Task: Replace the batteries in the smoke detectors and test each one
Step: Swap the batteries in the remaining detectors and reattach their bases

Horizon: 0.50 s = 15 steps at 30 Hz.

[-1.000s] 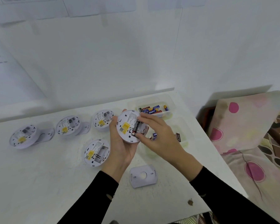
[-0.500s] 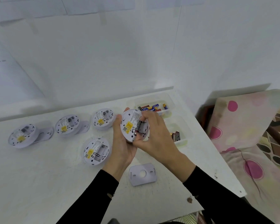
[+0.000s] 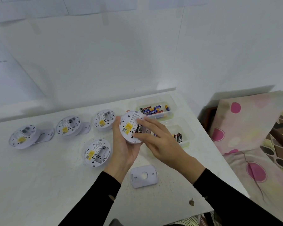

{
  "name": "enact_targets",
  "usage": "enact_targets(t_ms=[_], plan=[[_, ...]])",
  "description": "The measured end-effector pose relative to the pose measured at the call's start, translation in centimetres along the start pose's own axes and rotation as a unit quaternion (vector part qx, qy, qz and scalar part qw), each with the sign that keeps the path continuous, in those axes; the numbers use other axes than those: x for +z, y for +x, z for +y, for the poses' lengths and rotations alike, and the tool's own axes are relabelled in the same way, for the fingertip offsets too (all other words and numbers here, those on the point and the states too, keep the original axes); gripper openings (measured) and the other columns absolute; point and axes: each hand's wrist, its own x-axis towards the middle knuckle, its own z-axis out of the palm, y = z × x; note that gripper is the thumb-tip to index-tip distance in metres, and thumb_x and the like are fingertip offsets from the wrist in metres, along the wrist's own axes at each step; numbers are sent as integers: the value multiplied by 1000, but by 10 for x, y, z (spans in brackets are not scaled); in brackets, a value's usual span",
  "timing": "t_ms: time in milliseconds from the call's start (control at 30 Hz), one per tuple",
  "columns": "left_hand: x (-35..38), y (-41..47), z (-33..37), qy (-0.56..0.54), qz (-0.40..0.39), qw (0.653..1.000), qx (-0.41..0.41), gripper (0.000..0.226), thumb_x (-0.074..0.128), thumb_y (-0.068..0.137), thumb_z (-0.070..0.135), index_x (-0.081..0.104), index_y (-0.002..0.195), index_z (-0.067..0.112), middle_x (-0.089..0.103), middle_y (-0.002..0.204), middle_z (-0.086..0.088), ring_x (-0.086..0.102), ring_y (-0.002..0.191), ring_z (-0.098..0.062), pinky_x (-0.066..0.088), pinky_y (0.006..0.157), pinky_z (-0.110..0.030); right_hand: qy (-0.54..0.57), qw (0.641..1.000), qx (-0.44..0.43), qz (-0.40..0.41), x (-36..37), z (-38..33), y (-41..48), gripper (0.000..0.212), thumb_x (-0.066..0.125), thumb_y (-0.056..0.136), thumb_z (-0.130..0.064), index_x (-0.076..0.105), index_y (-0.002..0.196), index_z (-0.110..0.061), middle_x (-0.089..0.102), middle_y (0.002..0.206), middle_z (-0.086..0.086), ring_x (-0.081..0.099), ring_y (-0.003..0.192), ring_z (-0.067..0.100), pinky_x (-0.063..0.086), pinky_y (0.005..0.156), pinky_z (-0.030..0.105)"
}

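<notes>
- Well left of the held detector (image 3: 131, 126), the outermost detector (image 3: 22, 137) and the second detector (image 3: 69, 126) lie back-up, each propped on a mounting plate.
- Just left of it, the third detector (image 3: 104, 119) lies back-up on the surface (image 3: 39, 176).
- Left of it and nearer you, the front detector (image 3: 97, 152) shows an empty battery bay.
- Your left hand (image 3: 122, 149) grasps the held detector from beneath, thumb on its rim, its back turned up above the surface.
- A black battery (image 3: 139, 128) sits in its bay.
- Your right hand (image 3: 158, 139) is released, with straight, spread fingers resting on the held detector's back around the battery.
- Nearer you than the held detector, a loose mounting plate (image 3: 144, 176) lies flat.
- Right of it, the far tray (image 3: 170, 101) and the near tray (image 3: 189, 132) hold batteries.
</notes>
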Motion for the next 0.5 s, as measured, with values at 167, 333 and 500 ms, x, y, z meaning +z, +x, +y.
enact_targets(t_ms=[167,333,500], plan=[[1,3,-3,5,-2,1000,-24,68,42,94,61,61,124,3,70,100,-16,67,88,-22,58,68,-28,47,997,-29,46,-6,-2,3,23,58,94,0,68,115,-3,63,128,7,55,125,18,46,103,39],[-2,7,-6,-17,-17,1000,7,53,43,97,54,63,120,10,71,112,-20,70,100,-32,52,94,-54,127,963,163,175,-24,-2,13,21,55,97,-11,65,115,-7,71,105,-1,66,98,7,50,88,19],[-12,10,-2,-42,-10,999,9,62,51,94,55,55,137,11,63,130,-23,58,122,-44,48,94,-67,42,961,269,49,-23,48,4,18,60,95,-19,72,105,-12,68,95,2,63,80,15,52,75,30]])
